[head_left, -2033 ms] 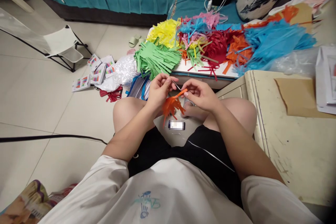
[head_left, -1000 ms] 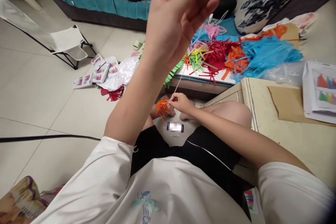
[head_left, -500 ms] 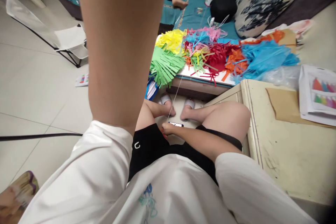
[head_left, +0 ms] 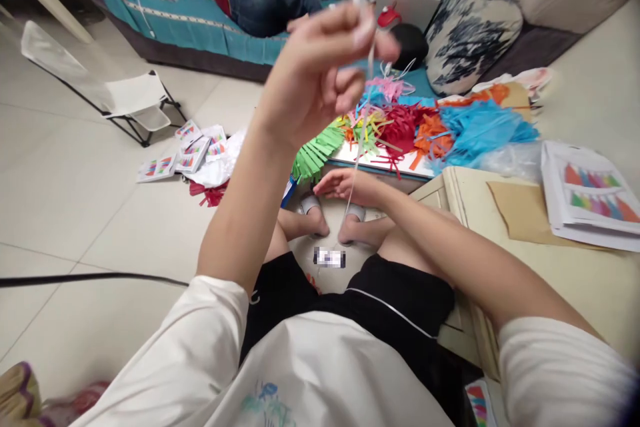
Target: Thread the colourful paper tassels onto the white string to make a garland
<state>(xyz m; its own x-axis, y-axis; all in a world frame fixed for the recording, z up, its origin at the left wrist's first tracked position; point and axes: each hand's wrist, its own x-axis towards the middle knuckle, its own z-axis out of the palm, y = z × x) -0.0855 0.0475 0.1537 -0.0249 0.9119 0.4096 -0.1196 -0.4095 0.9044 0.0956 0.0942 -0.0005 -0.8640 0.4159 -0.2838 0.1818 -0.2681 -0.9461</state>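
My left hand (head_left: 325,60) is raised high in front of me, thumb and fingers pinched on a thin white string (head_left: 358,153). One end of the string sticks up above the fingers, blurred. The rest hangs down past my right hand (head_left: 350,187) towards the floor between my legs. That right hand is lower, fingers stretched out and nothing gripped, with the string passing close by; whether they touch I cannot tell. Beyond it lie fringed paper tassels: green (head_left: 320,147), dark red (head_left: 403,125), orange (head_left: 433,135) and blue (head_left: 483,127).
A phone (head_left: 329,257) lies on the floor between my legs. To the right stands a cream cabinet (head_left: 565,280) bearing a printed packet (head_left: 590,193). Leftward are printed packets (head_left: 193,152) and a folding chair (head_left: 135,90). Another person (head_left: 265,0) is on the teal-covered sofa (head_left: 185,40).
My left hand has come down into view, holding the string. My right hand has let go near my lap, moved up and forward, and opened. The view has shifted, showing more of the sofa.
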